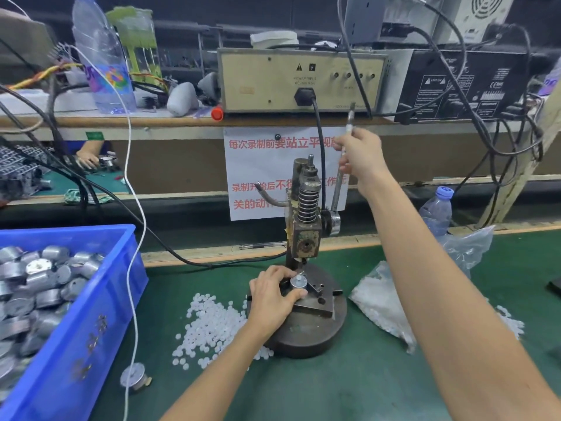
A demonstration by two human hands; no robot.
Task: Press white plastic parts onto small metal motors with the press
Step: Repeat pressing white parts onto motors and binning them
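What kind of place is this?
Likely a small factory assembly bench: a hand-lever metal press, a blue plastic bin of silver metal motors, and loose white plastic parts on a green mat.

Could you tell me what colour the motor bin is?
The bin is blue, per the head view.

Left and bottom edges cut off the blue bin (100,329). On the press (306,208), the motor (299,282) is partly hidden — left hand (273,294) fingers curl round it. The lever (349,123) is blurred; right hand (361,156) covers its middle. Red text on the notice (261,165) is partly blocked by the press.
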